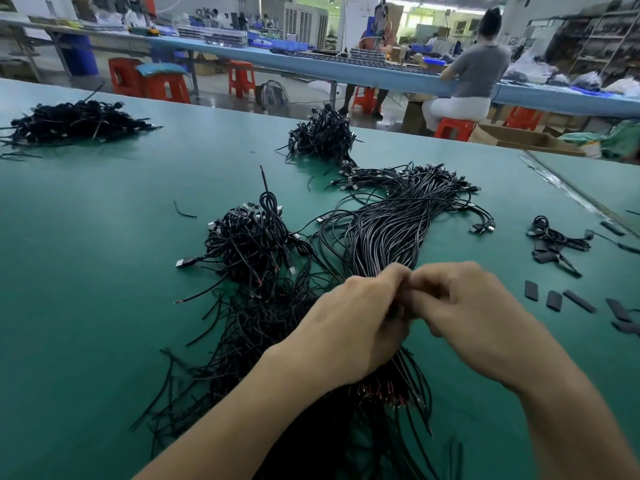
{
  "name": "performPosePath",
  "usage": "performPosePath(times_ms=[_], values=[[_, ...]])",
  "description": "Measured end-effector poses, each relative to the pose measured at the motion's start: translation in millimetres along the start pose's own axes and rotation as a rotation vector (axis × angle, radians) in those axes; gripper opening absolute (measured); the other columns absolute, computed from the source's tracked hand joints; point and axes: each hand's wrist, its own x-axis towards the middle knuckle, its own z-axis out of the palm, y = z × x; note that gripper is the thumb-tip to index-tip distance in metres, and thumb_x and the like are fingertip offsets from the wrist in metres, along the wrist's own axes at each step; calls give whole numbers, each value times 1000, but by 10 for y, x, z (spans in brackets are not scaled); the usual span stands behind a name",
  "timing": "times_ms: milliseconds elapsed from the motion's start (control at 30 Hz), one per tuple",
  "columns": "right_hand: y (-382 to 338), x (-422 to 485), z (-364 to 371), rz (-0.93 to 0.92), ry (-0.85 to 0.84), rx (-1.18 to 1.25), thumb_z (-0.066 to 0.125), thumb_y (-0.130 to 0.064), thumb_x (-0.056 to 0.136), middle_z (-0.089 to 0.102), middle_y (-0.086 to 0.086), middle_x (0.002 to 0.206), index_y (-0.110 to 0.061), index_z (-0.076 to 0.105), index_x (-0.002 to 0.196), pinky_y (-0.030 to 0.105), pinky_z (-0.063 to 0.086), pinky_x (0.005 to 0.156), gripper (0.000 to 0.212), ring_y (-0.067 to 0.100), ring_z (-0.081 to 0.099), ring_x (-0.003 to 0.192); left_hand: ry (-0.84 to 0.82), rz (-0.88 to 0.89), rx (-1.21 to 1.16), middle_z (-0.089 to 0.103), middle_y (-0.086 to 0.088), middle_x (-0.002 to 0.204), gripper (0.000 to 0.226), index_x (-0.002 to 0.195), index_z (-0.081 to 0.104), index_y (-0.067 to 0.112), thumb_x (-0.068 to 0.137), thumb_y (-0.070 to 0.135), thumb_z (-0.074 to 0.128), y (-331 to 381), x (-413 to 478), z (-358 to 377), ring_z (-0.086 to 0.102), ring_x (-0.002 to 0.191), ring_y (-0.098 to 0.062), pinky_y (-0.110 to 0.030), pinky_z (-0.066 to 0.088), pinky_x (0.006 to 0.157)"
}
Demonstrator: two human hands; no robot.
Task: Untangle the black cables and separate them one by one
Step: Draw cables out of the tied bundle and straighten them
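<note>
Beyond the green worktop [104,237] runs a long blue worktop [363,76] with red stools [166,88] alongside, a fan [275,95] on the floor, and shelving [595,39] far right.

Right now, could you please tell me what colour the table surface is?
The table is teal green, clearest in the head view.

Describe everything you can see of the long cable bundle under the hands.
The bundle is many thin, glossy black cables lying roughly parallel on the green table. Its plugs sit at the far end; bare ends with red wire fan out near the person. The left hand and right hand pinch it together at mid-length.
</note>
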Motion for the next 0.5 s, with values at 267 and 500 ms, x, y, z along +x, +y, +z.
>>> performPosePath(times_ms=[267,500], values=[[135,8,-73,87,19,78,65,-46,86,56,-7,50,-28,69,70,20,33,47,23,2,39,41,-82,-207,-5,59,10,66,36,95,62,37,86,68,46,-66,22,-104,52,57,-7,-29,41,57],[55,70,-16,-79,139,550,75,-26,80,60,-3,51,-16,70,73,7,31,41,13,-1,41,39,-195,-185,-491,33,11,48,49,63,63,22,99,49,44,73,34,-149,32,43,-9,-23,29,44]])
